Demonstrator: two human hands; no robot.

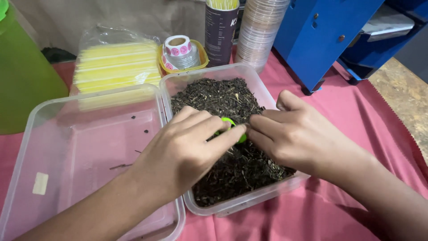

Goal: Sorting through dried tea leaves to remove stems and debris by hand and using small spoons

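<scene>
Head view, looking down: we see a small green object (230, 127) caught between the fingertips of both hands, over a clear plastic tub (267, 96) filled with dark, dry, shredded leaf matter (223, 100). The left hand (187, 149) reaches in from below left, its fingers pressed together and laid over the green object. The right hand (296, 134) comes in from the right, fingers together and curled, tips meeting the same piece.

Most of the green object is hidden under the fingers, so we cannot tell its full shape; only a bright, smooth, rounded edge shows.

To the left sits a second clear tub (80, 147), almost bare, with a few dark flecks. Behind lie a bag of yellow straws (113, 64), a roll of round pink stickers (178, 49) and a stack of clear lids (261, 31). A pink cloth (339, 107) covers the table.
</scene>
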